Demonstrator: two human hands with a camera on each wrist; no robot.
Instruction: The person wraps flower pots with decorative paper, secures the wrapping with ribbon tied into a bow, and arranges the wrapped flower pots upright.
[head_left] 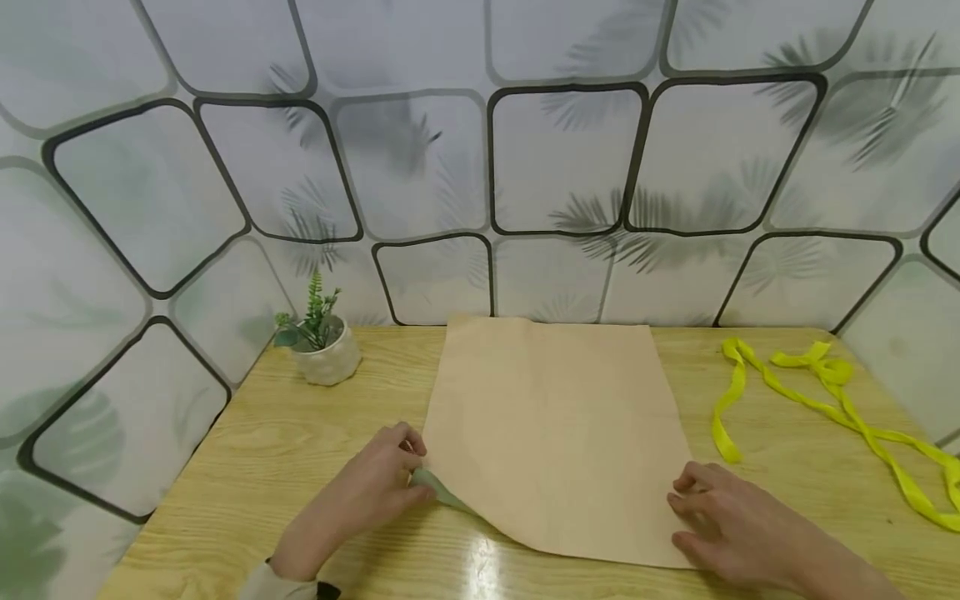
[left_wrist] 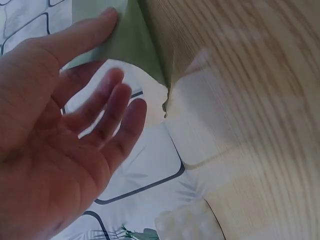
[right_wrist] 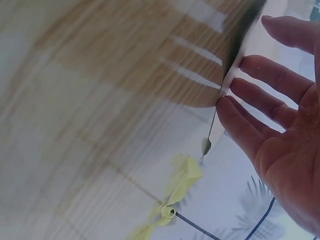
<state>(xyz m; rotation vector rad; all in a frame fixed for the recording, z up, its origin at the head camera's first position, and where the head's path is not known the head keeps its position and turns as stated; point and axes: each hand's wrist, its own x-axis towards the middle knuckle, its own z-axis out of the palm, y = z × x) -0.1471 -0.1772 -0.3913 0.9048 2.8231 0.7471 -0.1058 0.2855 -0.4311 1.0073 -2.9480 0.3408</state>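
Tan paper sheet (head_left: 558, 442), green on its underside, lies on the wood-grain tabletop (head_left: 337, 417) between the two hands, its far edge by the patterned wall covering (head_left: 562, 158). The near left part is raised off the wood and bent, so that a strip of green shows there.

The left forearm slants inward from the lower left of the head view, with a pale sleeve (head_left: 276, 583) pushed back behind the wrist. The left hand (head_left: 378, 483) has its back turned up and pinches the lifted edge between thumb and index finger: in the left wrist view the thumb tip lies along the green face (left_wrist: 132, 42), with the index finger behind it. The middle, ring and little fingers stand clear of the paper, spread apart and gently bent.

The right forearm comes in bare from the lower right. The right hand (head_left: 731, 525) sits at the right edge, near the near right corner, fingers loosely extended and slightly parted, their tips touching the paper along its edge. The thumb is held apart from the fingers, without gripping.

A small plant in a whitish pot (head_left: 327, 358) stands left of the paper, beyond the left hand; a twisted yellow ribbon (head_left: 840, 404) trails across the right side.
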